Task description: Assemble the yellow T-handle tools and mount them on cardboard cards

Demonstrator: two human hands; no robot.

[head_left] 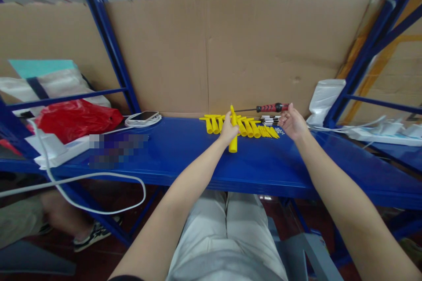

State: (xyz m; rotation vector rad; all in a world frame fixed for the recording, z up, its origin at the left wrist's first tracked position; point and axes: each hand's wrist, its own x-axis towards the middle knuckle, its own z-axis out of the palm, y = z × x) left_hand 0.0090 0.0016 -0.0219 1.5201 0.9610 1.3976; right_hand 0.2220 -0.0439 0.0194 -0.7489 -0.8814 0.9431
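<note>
My left hand [229, 130] is closed around a yellow plastic piece with a tube-shaped handle [233, 145], held upright above the blue shelf. In my right hand [292, 124], the fingers pinch the rear end of a screwdriver [272, 108] with a red and black handle. Its thin shaft lies level and points left, the tip meeting the upper part of the yellow piece; exact contact cannot be made out. Behind my left hand stands a row of similar yellow T-shaped pieces [251, 128]. Flat yellow parts [268, 131], black-and-white sticks [269, 120] and tiny metallic bits [279, 131] lie by my right hand.
The blue shelf top [184, 153] is backed by a cardboard sheet [158, 52]. Leftward are a phone [145, 116] on a coiled white cable, a red plastic bag [79, 118] and a power strip [70, 151]. A white pouch [325, 101] leans at right. Someone's leg [62, 210] shows lower left.
</note>
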